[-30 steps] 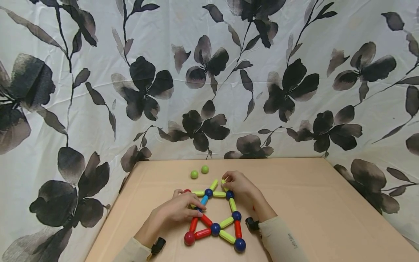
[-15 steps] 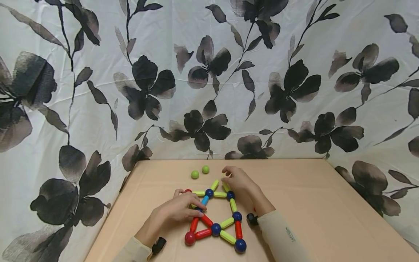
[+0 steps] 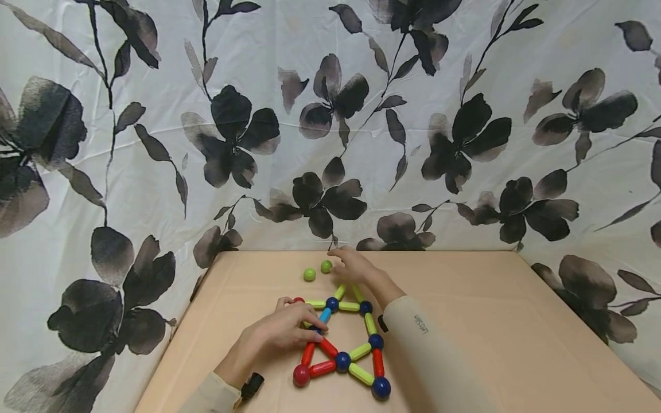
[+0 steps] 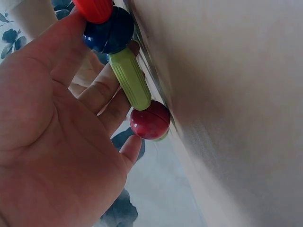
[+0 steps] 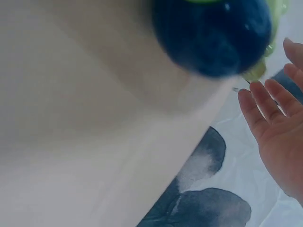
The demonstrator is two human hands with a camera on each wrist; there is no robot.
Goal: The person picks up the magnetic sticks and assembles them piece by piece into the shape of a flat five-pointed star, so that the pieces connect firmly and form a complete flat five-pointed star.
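A flat frame of magnetic rods and balls lies on the table, with yellow-green rods (image 3: 349, 307), red rods (image 3: 322, 368), a light blue rod (image 3: 325, 315) and blue balls (image 3: 343, 361). My left hand (image 3: 283, 327) holds its left side, thumb and fingers about a blue ball (image 4: 113, 30). From that ball a yellow-green rod (image 4: 131, 80) runs to a red ball (image 4: 150, 120) near the little finger. My right hand (image 3: 356, 268) reaches over the far end, fingers extended beside a green ball (image 3: 326, 266). Another green ball (image 3: 309, 274) sits just left of it.
Two yellow-green rods stick out from the frame's far side, under my right hand. A red ball (image 3: 302, 375) and a dark blue ball (image 3: 381, 388) form the near corners. Behind the tan table (image 3: 465, 321) hangs a floral cloth (image 3: 392, 160).
My right hand has let go of the yellow-green rod at the far right corner and moved left and away, to the green balls. The left hand keeps its place.
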